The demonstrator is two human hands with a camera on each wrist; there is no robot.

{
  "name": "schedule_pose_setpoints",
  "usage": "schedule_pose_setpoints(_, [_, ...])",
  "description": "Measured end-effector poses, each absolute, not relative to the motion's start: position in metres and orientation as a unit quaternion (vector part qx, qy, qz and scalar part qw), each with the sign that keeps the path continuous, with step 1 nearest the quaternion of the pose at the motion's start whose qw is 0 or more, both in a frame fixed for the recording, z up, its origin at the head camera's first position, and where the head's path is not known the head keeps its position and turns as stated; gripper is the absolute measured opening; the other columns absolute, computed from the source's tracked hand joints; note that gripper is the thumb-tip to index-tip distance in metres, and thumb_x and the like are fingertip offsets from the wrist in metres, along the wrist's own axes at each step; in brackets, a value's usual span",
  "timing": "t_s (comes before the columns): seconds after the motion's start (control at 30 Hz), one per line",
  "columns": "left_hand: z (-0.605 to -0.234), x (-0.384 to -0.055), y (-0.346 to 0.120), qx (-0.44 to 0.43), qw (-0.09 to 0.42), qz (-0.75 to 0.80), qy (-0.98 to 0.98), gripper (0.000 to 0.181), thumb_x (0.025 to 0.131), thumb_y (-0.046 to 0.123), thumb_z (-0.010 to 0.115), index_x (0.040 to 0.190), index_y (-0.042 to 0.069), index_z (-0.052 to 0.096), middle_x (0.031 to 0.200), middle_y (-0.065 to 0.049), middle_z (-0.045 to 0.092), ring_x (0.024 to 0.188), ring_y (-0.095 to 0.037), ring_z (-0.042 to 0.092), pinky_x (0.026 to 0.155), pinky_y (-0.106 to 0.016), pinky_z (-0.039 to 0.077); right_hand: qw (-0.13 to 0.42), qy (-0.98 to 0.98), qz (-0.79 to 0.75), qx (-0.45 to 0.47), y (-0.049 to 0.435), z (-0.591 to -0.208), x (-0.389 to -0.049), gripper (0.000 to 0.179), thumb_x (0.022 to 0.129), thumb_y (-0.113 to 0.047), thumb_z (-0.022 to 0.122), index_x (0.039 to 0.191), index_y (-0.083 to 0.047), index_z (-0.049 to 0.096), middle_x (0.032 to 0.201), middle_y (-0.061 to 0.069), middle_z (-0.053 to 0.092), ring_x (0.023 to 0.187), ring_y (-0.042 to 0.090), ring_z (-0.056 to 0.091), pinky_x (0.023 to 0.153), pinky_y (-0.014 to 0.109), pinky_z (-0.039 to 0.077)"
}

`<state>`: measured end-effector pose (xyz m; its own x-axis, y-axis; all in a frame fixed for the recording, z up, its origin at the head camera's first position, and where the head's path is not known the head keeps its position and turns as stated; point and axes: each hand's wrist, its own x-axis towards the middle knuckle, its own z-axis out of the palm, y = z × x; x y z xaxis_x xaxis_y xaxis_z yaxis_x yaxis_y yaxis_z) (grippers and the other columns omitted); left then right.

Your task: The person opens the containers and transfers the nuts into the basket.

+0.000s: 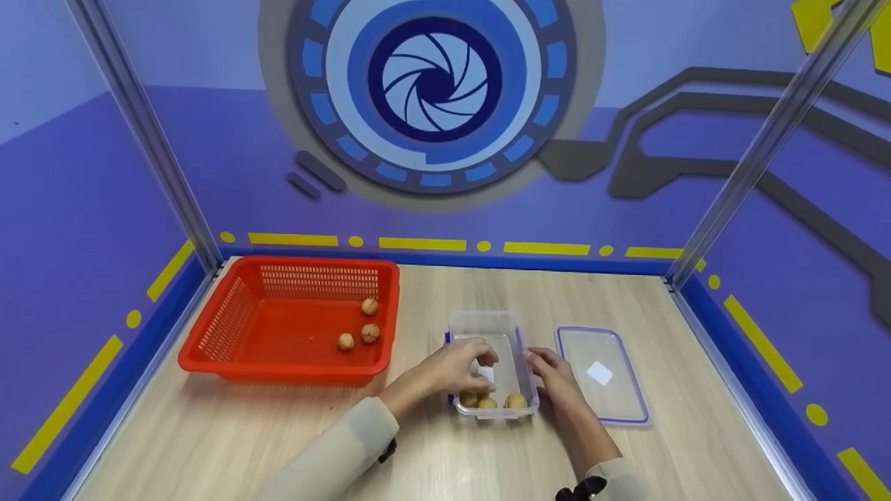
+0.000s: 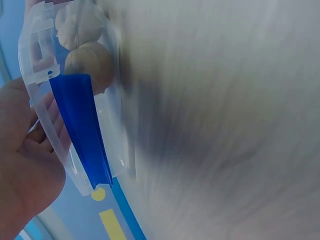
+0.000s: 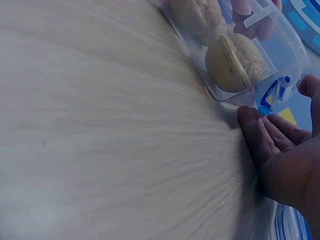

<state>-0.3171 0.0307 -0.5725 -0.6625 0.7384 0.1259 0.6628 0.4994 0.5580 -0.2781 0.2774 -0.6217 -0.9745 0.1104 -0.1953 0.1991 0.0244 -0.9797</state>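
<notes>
A clear plastic container (image 1: 511,323) with blue side clips stands on the table, walnuts (image 1: 516,401) gathered at its near end. My left hand (image 1: 456,365) reaches over its left wall, the fingers loosely bent inside above the walnuts and thumb apart from them; no walnut shows in its grasp. Through the clear wall, the left wrist view shows the fingers behind a blue clip (image 2: 80,125) and two walnuts (image 2: 90,65). My right hand (image 1: 560,383) is at the container's right side. In the right wrist view its fingers (image 3: 260,135) extend beside the wall, thumb near the rim.
A red plastic basket (image 1: 292,376) on the left holds three walnuts (image 1: 370,333) toward its right side. Right of the container, a clear lid (image 1: 619,396) with a blue seal and a white label lies flat on the wooden table (image 1: 445,466). Printed walls enclose the back and sides.
</notes>
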Motion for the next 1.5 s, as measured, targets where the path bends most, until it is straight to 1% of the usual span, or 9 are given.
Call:
schedule_pose_setpoints(0.33, [-0.573,-0.313,0.029,0.429,0.042,0.223,0.874,0.042,0.089,0.031,0.084,0.123,0.008,0.075,0.117,0.0,0.072,0.11,-0.013,0.066,0.1,-0.029,0.054,0.03,0.717,-0.689,0.102,0.277,-0.622,-0.277,0.045,0.104,-0.034,0.069,0.135,-0.001,0.064,0.136,0.018,0.063,0.123,0.033,0.059,0.091,0.045,0.057])
schedule_pose_setpoints(0.57, [-0.574,-0.311,0.035,0.428,0.032,0.167,0.888,0.039,0.088,0.03,0.082,0.121,0.011,0.076,0.114,0.003,0.072,0.108,-0.013,0.066,0.098,-0.029,0.053,0.037,0.719,-0.686,0.107,0.277,-0.623,-0.276,0.048,0.103,-0.035,0.07,0.137,-0.001,0.063,0.141,0.018,0.06,0.128,0.036,0.057,0.097,0.05,0.056])
schedule_pose_setpoints(0.8, [-0.573,-0.312,0.039,0.434,0.024,0.146,0.889,0.027,0.086,0.025,0.08,0.108,0.01,0.077,0.102,0.0,0.073,0.091,-0.011,0.064,0.083,-0.028,0.055,0.04,0.72,-0.684,0.11,0.278,-0.623,-0.277,0.05,0.104,-0.036,0.068,0.139,0.0,0.061,0.143,0.019,0.059,0.13,0.037,0.056,0.098,0.051,0.054])
schedule_pose_setpoints(0.93, [-0.572,-0.313,0.04,0.436,0.023,0.133,0.89,0.023,0.086,0.024,0.079,0.105,0.011,0.078,0.1,0.001,0.073,0.088,-0.011,0.065,0.081,-0.027,0.056,0.041,0.719,-0.684,0.112,0.279,-0.623,-0.279,0.05,0.104,-0.037,0.068,0.14,-0.002,0.061,0.143,0.019,0.059,0.13,0.037,0.056,0.099,0.051,0.054])
schedule_pose_setpoints(1.03, [-0.572,-0.313,0.041,0.438,0.024,0.131,0.889,0.021,0.086,0.024,0.079,0.103,0.011,0.079,0.1,0.001,0.074,0.088,-0.011,0.066,0.08,-0.027,0.056,0.038,0.72,-0.683,0.112,0.279,-0.624,-0.279,0.049,0.104,-0.036,0.069,0.138,-0.002,0.063,0.141,0.018,0.061,0.127,0.035,0.057,0.096,0.049,0.055])
schedule_pose_setpoints(1.2, [-0.571,-0.312,0.04,0.437,0.018,0.129,0.89,0.021,0.085,0.024,0.08,0.103,0.013,0.08,0.101,0.002,0.074,0.091,-0.01,0.067,0.082,-0.025,0.056,0.03,0.708,-0.698,0.108,0.277,-0.623,-0.279,0.045,0.104,-0.032,0.068,0.135,0.001,0.063,0.133,0.02,0.064,0.121,0.034,0.061,0.088,0.045,0.06])
schedule_pose_setpoints(1.27, [-0.572,-0.312,0.039,0.434,0.017,0.132,0.891,0.023,0.085,0.024,0.081,0.104,0.013,0.08,0.102,0.002,0.074,0.092,-0.01,0.067,0.082,-0.025,0.056,0.03,0.704,-0.702,0.107,0.277,-0.623,-0.279,0.044,0.105,-0.031,0.067,0.134,0.001,0.063,0.132,0.02,0.065,0.12,0.033,0.062,0.087,0.044,0.061])
schedule_pose_setpoints(1.37, [-0.571,-0.311,0.039,0.428,0.02,0.134,0.893,0.025,0.085,0.025,0.082,0.107,0.013,0.079,0.103,0.003,0.073,0.09,-0.009,0.066,0.081,-0.025,0.055,0.032,0.705,-0.7,0.111,0.277,-0.624,-0.279,0.044,0.104,-0.031,0.068,0.134,0.0,0.064,0.132,0.017,0.066,0.12,0.032,0.062,0.088,0.043,0.06])
schedule_pose_setpoints(1.5, [-0.57,-0.311,0.041,0.423,0.022,0.115,0.899,0.029,0.087,0.029,0.081,0.111,0.015,0.078,0.106,0.005,0.073,0.092,-0.008,0.066,0.081,-0.026,0.055,0.038,0.71,-0.695,0.109,0.278,-0.623,-0.279,0.049,0.105,-0.034,0.068,0.138,0.0,0.062,0.139,0.018,0.063,0.127,0.034,0.059,0.094,0.046,0.059])
